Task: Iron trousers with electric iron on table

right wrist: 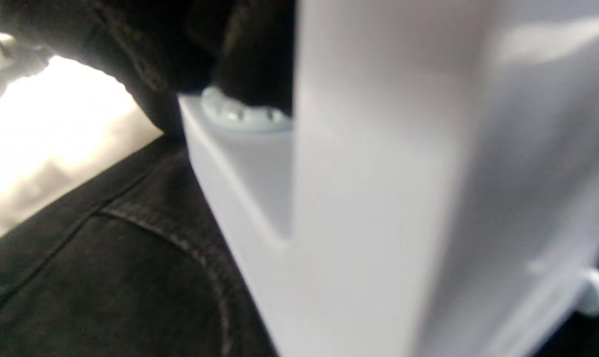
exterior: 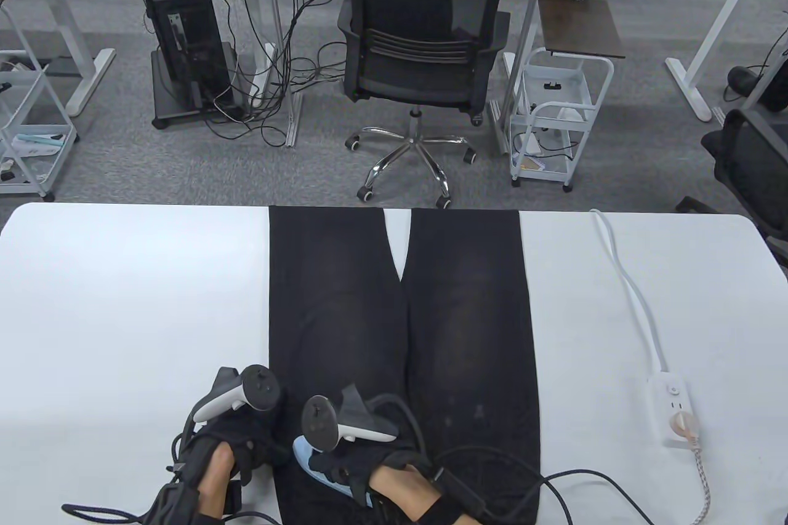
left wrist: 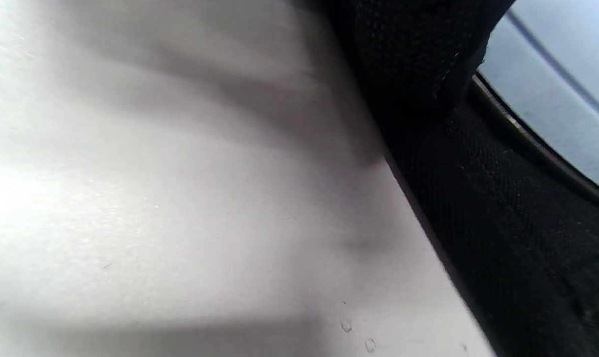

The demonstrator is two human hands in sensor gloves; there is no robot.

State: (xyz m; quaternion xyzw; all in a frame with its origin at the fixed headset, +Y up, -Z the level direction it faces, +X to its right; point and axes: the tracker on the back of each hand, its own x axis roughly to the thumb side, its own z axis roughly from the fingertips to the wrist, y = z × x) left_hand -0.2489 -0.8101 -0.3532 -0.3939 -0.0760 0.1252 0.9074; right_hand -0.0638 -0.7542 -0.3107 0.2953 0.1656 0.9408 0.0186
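Observation:
Black trousers (exterior: 468,316) lie flat down the middle of the white table (exterior: 123,303), legs pointing to the far edge. A light blue and white iron (exterior: 303,456) stands on the near left part of the trousers. My right hand (exterior: 351,463) grips the iron from above. In the right wrist view the iron's white body (right wrist: 378,198) and a dial (right wrist: 240,116) fill the frame over the dark cloth (right wrist: 106,277). My left hand (exterior: 255,439) rests at the trousers' left edge, beside the iron. The left wrist view shows table (left wrist: 155,198) and black cloth (left wrist: 517,238).
A white power strip (exterior: 674,408) lies at the right, with a white cable (exterior: 634,291) running to the far edge and a braided cord (exterior: 702,482) plugged in. Black glove cables (exterior: 554,482) trail over the near trousers. An office chair (exterior: 425,45) stands beyond the table.

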